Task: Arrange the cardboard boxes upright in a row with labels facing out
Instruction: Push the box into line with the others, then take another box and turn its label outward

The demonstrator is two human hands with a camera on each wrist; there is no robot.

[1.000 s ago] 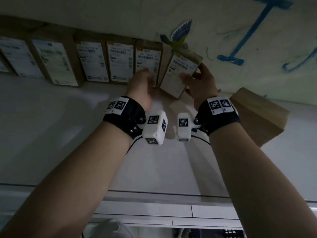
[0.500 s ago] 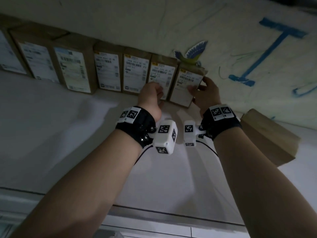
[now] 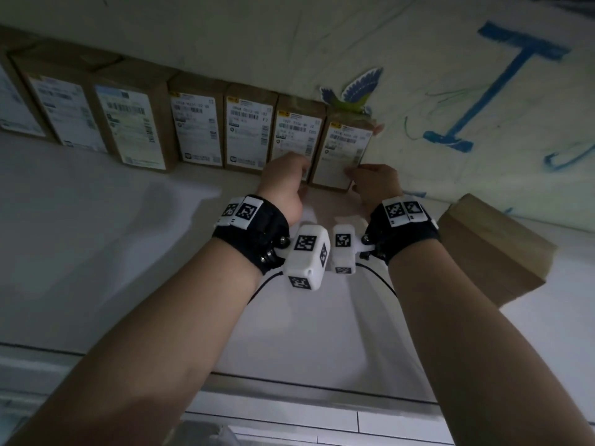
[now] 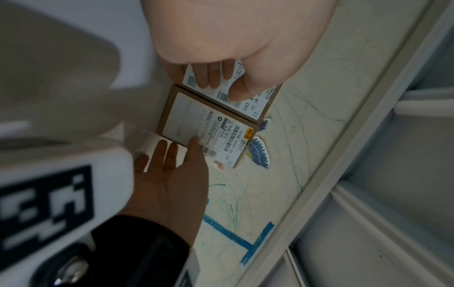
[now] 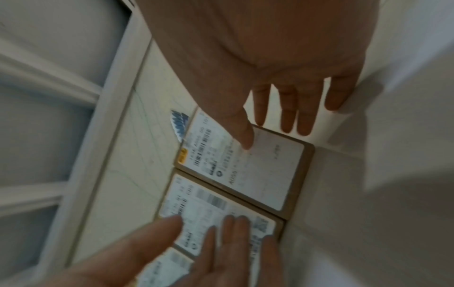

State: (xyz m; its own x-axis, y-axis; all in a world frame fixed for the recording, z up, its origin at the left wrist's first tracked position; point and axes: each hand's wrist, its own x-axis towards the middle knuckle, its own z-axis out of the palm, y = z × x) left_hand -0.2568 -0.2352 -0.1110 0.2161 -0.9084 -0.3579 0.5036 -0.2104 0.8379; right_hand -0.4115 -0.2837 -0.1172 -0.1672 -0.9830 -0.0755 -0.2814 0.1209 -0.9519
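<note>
Several brown cardboard boxes stand upright in a row (image 3: 199, 130) against the back wall, white labels facing me. The rightmost box (image 3: 344, 149) (image 4: 191, 116) (image 5: 270, 170) stands at the row's end. My right hand (image 3: 373, 181) (image 5: 270, 126) is at its lower right; the thumb lies on the label and the straight fingers point down beside it. My left hand (image 3: 286, 172) (image 5: 221, 242) rests flat with straight fingers on the label of the neighbouring box (image 3: 297, 130) (image 4: 255, 104). Another brown box (image 3: 492, 249) lies on its side to the right, no label showing.
The boxes sit on a white table (image 3: 112, 252) whose front edge (image 3: 289, 384) is near me. The wall (image 3: 418, 43) behind carries blue scribbles and a bird sticker (image 3: 357, 91) just above the rightmost box.
The rightmost box was tilted and held up by both hands; it now stands upright against its neighbour. My right hand slid from its top down to its lower right.
</note>
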